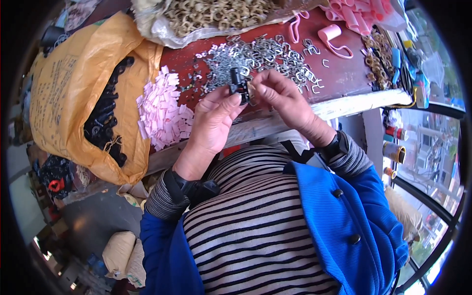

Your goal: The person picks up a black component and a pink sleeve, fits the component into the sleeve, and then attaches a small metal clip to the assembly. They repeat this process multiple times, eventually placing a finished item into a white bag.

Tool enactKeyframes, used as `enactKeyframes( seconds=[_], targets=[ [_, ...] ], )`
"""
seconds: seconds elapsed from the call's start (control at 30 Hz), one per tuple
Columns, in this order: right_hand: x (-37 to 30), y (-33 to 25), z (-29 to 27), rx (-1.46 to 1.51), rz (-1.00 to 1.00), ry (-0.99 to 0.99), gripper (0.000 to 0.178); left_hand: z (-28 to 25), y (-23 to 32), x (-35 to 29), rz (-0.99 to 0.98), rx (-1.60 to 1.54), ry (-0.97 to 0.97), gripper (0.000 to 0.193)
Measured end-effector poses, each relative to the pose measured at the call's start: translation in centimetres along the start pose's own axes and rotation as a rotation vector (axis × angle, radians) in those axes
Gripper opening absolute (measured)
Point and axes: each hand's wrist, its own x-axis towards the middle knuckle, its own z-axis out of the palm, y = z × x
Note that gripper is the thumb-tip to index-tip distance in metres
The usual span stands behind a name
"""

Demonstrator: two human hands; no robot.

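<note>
Above the table's front edge, my left hand (pixel 215 117) grips a small black plastic fitting (pixel 236 77) with an upright tube-like end. Close against its right side, my right hand (pixel 285 98) is closed in a pinch on a small tan piece (pixel 251 91), mostly hidden by the fingers. Beyond my hands lies a spread of metal U-shaped clips (pixel 275 51), with a heap of small screws (pixel 221 64) beside them. Left of my left wrist is a pile of small pale pink strips (pixel 164 110).
An orange woven sack (pixel 73 98) lies open on the left, with black plastic fittings (pixel 101 115) inside. At the back, a white sack (pixel 152 29) holds tan rings (pixel 216 14). Pink tubes (pixel 351 14) and loose tan rings (pixel 378 59) lie on the right of the red table (pixel 344 73).
</note>
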Motion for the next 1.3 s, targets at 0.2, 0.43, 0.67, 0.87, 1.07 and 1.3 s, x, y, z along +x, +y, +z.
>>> enactKeyframes(
  seconds=[0.2, 0.43, 0.67, 0.87, 1.07, 1.3],
  targets=[
    [-1.9, -0.5, -1.4, -0.614, -0.408, 0.018, 0.018, 1.6, -0.5, 0.1, -0.068, 0.125, -0.044, 0.025],
    [-5.4, -1.0, -3.8, -0.466, -0.529, 0.02, 0.018, 3.5, -1.4, 0.2, -0.268, 0.195, -0.004, 0.025],
    [-6.6, -0.6, -5.1, -0.429, -0.545, -0.077, 0.017, 4.4, -2.7, 0.0, -0.379, 0.239, -0.031, 0.031],
    [-7.4, -0.3, -6.2, -0.331, -0.519, -0.086, 0.016, 5.4, -3.7, 0.2, -0.408, 0.263, -0.027, 0.036],
    [-8.7, -1.4, -7.0, -0.329, -0.399, -0.027, 0.016, 6.0, -4.3, 0.4, -0.434, 0.292, -0.039, 0.037],
    [-8.6, -1.3, -8.8, -0.22, -0.359, -0.184, 0.017, 6.6, -4.8, 0.6, -0.536, 0.317, -0.034, 0.035]
  ],
)
